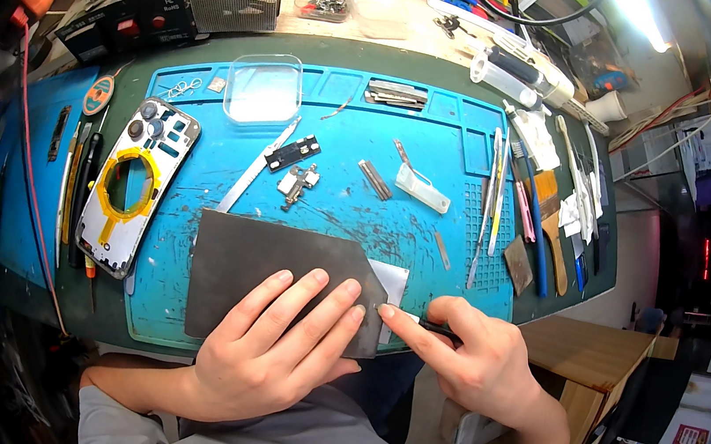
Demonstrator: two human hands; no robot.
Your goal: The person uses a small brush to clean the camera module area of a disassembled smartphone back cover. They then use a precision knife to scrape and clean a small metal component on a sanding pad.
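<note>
A dark grey flat sheet (272, 252) lies at the near edge of the blue work mat, its upper right corner cut at a slant. My left hand (269, 345) rests flat on it with the fingers stretched out. A white piece (392, 282) sticks out from beneath the sheet's right side. At that side my right hand (472, 356) is closed round a thin black-handled tool (440, 328), the index finger extended to the sheet's edge. Most of the tool is hidden by the fingers, so its exact kind does not show.
On the blue mat (330, 210) lie a phone frame (133, 186), a clear plastic tray (263, 91), small phone parts (296, 184) and a translucent case (422, 188). Tweezers (491, 203), brushes (538, 218) and syringes (506, 76) line the right. A black power unit (127, 25) stands far left.
</note>
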